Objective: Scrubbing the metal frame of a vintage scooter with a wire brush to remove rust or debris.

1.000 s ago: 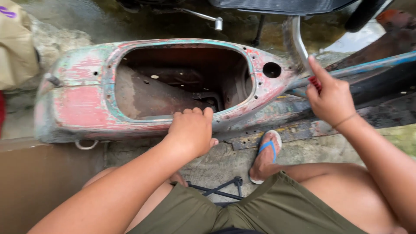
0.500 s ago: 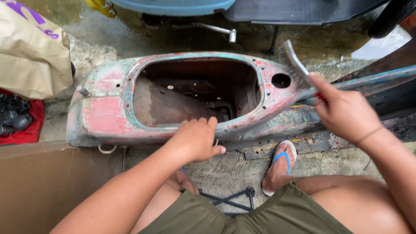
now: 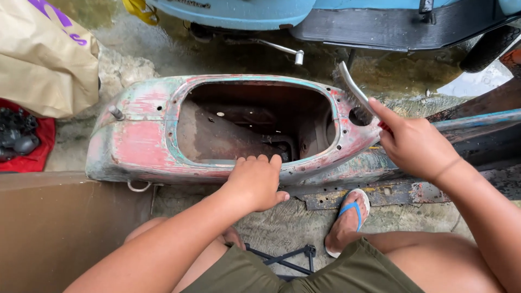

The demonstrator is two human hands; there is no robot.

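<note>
An old scooter body shell point(image 3: 141, 144), red paint worn through to teal and rust, lies on the concrete in front of me with a large open cavity point(image 3: 249, 130) in its top. My left hand point(image 3: 258, 182) rests on the near rim of that cavity, fingers curled over the edge. My right hand point(image 3: 415, 144) grips a wire brush point(image 3: 355, 92) with a red handle; its bristle end sits against the shell's right end, beside a small round hole.
A light blue scooter point(image 3: 325, 16) with a kick-start lever point(image 3: 279, 49) stands behind the shell. A tan bag point(image 3: 43, 59) and dark parts on a red cloth point(image 3: 24, 144) lie at left. A brown board point(image 3: 59, 228) is at lower left. My sandalled foot point(image 3: 347, 220) is below the shell.
The view has shifted, so the shell sits lower and more central in frame. My right hand has brought the brush onto the shell's right end. My left hand stays on the rim.
</note>
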